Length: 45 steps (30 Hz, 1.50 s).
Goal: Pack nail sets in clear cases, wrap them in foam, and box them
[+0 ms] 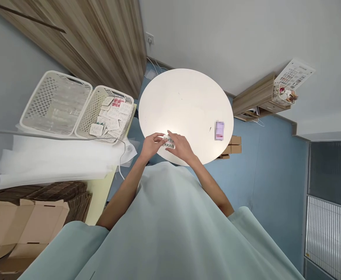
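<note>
In the head view, the left hand (152, 145) and right hand (181, 146) both grip a small pale card (169, 144) with rows of dark ovals between them, over the near part of the round white desk (185, 97); a blurred purple rectangle (219, 130) lies at its right

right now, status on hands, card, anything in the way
Left hand, right hand: both on small card. Card over round table, near side. Purple item off right, clear of hands.
</note>
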Available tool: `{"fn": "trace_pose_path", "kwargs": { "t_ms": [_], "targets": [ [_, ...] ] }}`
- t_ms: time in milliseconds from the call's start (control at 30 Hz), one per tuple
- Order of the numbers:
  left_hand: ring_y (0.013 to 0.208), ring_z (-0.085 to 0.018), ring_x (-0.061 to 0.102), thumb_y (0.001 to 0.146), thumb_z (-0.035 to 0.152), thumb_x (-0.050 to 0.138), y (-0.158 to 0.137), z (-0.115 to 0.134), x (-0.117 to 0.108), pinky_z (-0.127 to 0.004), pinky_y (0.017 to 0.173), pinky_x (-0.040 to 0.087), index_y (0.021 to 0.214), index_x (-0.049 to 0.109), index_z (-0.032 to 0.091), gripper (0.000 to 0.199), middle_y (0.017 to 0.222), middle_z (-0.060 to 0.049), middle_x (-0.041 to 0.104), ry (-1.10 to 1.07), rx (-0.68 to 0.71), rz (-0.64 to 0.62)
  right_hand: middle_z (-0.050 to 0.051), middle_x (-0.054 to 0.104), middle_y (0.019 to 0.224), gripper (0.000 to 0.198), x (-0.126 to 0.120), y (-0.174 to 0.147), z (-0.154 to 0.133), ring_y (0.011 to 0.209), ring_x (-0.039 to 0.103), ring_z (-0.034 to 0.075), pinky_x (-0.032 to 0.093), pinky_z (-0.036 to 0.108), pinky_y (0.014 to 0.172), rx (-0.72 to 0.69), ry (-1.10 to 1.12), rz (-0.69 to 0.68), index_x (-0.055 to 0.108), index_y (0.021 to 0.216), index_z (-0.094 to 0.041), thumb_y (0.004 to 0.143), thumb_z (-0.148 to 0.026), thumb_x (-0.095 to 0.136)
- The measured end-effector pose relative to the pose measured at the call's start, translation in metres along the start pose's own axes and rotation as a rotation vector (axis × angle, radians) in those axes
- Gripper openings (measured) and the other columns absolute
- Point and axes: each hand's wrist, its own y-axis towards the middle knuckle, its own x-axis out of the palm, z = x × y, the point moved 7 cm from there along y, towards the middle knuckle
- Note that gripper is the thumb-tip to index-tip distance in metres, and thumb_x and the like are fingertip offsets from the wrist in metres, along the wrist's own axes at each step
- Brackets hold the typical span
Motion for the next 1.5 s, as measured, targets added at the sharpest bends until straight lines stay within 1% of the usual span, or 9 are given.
{"fn": "trace_pose_path", "kwargs": {
  "t_ms": [133,267,433,567,700,833,1167,1333,1500],
  "targets": [
    [0.100,-0.033,0.079,0.082,0.067,0.080,0.001,-0.019,-0.010,-0.045,0.095,0.061,0.121,0.077,0.019,0.062,0.101,-0.013,0.084,0.029,-0.035,0.037,0.016,0.068,0.152,0.087,0.020,0.013,-0.003,0.140,0.065,0.036,0.053,0.054,0.118,-0.032,-0.070,-0.053,0.034,0.173,-0.025,0.099,-0.029,0.079],
    [0.114,-0.032,0.077,0.098,0.061,0.063,0.000,-0.036,-0.034,-0.044,0.099,0.060,0.140,0.070,0.018,0.060,0.132,-0.018,0.078,0.024,-0.082,0.166,0.018,0.066,0.155,0.084,0.039,0.024,0.001,0.143,0.064,0.035,0.051,0.053,0.120,0.002,-0.069,-0.063,0.035,0.173,-0.023,0.100,-0.030,0.077],
    [0.123,-0.030,0.073,0.102,0.057,0.057,-0.012,-0.044,-0.072,-0.042,0.100,0.060,0.141,0.069,0.019,0.056,0.147,-0.018,0.071,-0.006,-0.103,0.271,0.020,0.048,0.172,0.087,0.056,0.032,0.006,0.162,0.045,0.037,0.041,0.059,0.131,0.060,0.005,-0.030,0.043,0.168,-0.023,0.093,-0.032,0.085],
    [0.128,-0.029,0.071,0.101,0.057,0.060,-0.025,-0.044,-0.099,-0.039,0.101,0.060,0.137,0.070,0.021,0.051,0.150,-0.017,0.069,-0.052,-0.126,0.314,0.018,0.048,0.173,0.053,0.056,0.034,-0.003,0.164,0.041,0.036,0.038,0.061,0.132,0.079,0.013,0.016,0.063,0.148,-0.022,0.097,-0.027,0.078],
    [0.131,-0.029,0.069,0.100,0.053,0.062,-0.033,-0.042,-0.125,-0.037,0.100,0.059,0.132,0.071,0.021,0.047,0.150,-0.017,0.069,-0.075,-0.145,0.331,0.014,0.062,0.159,0.017,0.048,0.039,-0.023,0.159,0.046,0.034,0.042,0.062,0.128,0.066,-0.002,0.054,0.075,0.115,-0.023,0.101,-0.022,0.065],
    [0.129,-0.029,0.069,0.101,0.048,0.061,-0.037,-0.042,-0.156,-0.038,0.100,0.059,0.130,0.071,0.021,0.041,0.147,-0.016,0.070,-0.086,-0.128,0.366,0.012,0.068,0.150,0.016,0.043,0.047,-0.049,0.155,0.051,0.033,0.046,0.060,0.123,0.058,-0.020,0.095,0.074,0.100,-0.025,0.099,-0.016,0.060],
    [0.131,-0.030,0.065,0.099,0.034,0.062,-0.023,-0.065,-0.249,-0.044,0.110,0.056,0.137,0.066,0.020,0.041,0.147,-0.018,0.065,0.019,-0.027,0.564,0.011,0.069,0.148,0.017,0.048,0.081,-0.120,0.149,0.055,0.032,0.048,0.058,0.121,0.005,-0.059,0.108,0.071,0.096,-0.026,0.099,-0.016,0.057],
    [0.149,-0.041,0.050,0.094,0.030,0.067,-0.007,-0.076,-0.296,-0.059,0.130,0.037,0.145,0.061,0.015,0.054,0.150,-0.024,0.059,0.156,0.003,0.651,0.011,0.070,0.146,0.016,0.056,0.092,-0.146,0.147,0.057,0.030,0.049,0.055,0.121,-0.035,-0.081,0.085,0.070,0.096,-0.026,0.100,-0.017,0.057],
    [0.155,-0.052,0.037,0.091,0.038,0.072,0.022,-0.095,-0.339,-0.072,0.130,0.026,0.154,0.051,0.010,0.072,0.162,-0.032,0.045,0.210,-0.070,0.658,0.011,0.071,0.144,0.016,0.060,0.097,-0.159,0.145,0.059,0.030,0.050,0.055,0.119,-0.043,-0.099,0.060,0.070,0.095,-0.026,0.099,-0.018,0.057]
  ]
}}
